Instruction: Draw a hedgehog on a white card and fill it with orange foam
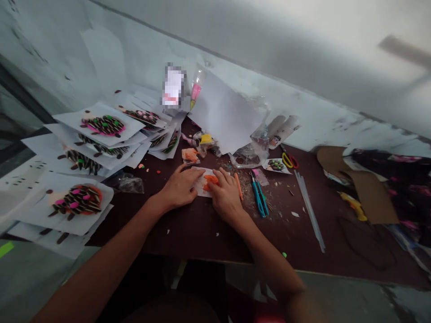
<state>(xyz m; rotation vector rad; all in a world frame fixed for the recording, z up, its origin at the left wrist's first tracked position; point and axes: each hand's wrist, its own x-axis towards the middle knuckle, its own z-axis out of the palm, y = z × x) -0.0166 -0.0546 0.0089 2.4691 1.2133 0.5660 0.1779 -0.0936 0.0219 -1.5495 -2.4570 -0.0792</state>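
Observation:
A small white sheet [204, 194] lies on the dark table in front of me, with a patch of orange modelling clay [211, 180] on it. My left hand [182, 186] rests on the sheet's left side, fingers stretched flat. From the right, my right hand [226, 193] lies over the sheet with its fingers apart, fingertips touching the clay and partly hiding it. Just right of that hand is a thin orange stick [239, 186]. Teal-handled pliers [260, 199] lie farther right. Behind the sheet sits another orange clay lump [190, 155] on clear plastic.
Sheets with hedgehog pictures [104, 124] are piled at left. A phone [173, 86], blurred out, stands by the wall near white paper [225, 112]. Scissors [290, 160], translucent glue sticks [310, 211] and a yellow glue gun [354, 206] with its cord lie to the right.

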